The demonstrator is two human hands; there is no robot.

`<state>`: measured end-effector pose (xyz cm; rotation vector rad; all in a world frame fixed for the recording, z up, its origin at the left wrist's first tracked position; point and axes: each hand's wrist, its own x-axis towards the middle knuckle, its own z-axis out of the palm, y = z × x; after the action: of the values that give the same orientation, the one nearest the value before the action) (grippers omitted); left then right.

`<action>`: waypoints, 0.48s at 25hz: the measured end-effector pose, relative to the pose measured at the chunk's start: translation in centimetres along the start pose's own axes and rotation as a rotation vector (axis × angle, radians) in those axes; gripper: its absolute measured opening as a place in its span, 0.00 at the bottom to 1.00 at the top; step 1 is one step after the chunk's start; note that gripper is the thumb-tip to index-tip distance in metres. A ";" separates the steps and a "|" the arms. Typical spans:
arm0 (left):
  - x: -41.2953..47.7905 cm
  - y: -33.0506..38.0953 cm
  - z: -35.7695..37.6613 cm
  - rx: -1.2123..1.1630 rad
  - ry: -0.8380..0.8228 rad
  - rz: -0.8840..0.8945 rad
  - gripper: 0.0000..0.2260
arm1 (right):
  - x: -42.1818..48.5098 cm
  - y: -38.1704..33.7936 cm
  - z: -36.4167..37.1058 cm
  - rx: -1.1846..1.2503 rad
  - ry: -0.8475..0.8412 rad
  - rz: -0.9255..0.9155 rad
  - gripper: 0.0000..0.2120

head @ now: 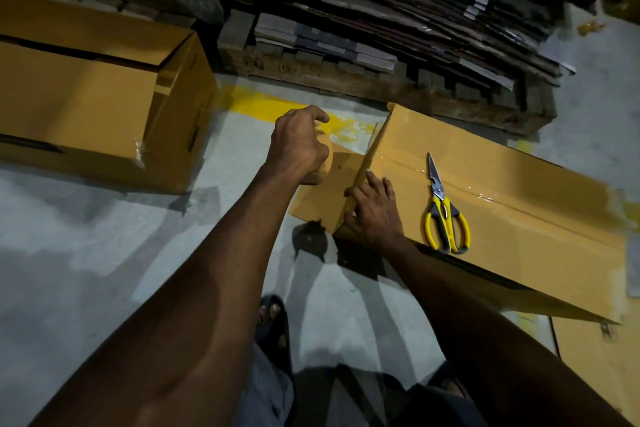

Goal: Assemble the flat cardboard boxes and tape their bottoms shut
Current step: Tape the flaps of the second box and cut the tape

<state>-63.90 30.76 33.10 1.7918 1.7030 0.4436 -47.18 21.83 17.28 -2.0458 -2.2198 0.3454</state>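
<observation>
Box (512,184) end edge under right hand (374,213), floor (104,253) beyond

This looks like a warehouse or packing bay. The floor (86,253) is bare grey concrete with a yellow painted line (263,106) across it (worn and patchy at one end). A wooden pallet (381,87) at the back carries a deep stack of flattened cardboard (381,10). Brown cartons sit straight on the floor, the left carton (86,97) and the right carton (519,191), the latter with yellow-handled scissors (445,215) lying on it.
</observation>
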 end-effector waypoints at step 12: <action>0.0 -0.3 0.1 0.002 -0.012 -0.003 0.24 | 0.6 -1.4 1.3 0.086 0.167 0.173 0.18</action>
<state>-64.04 30.71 32.82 1.7903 1.6983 0.4296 -48.92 22.22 16.33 -2.1403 -1.9069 0.2684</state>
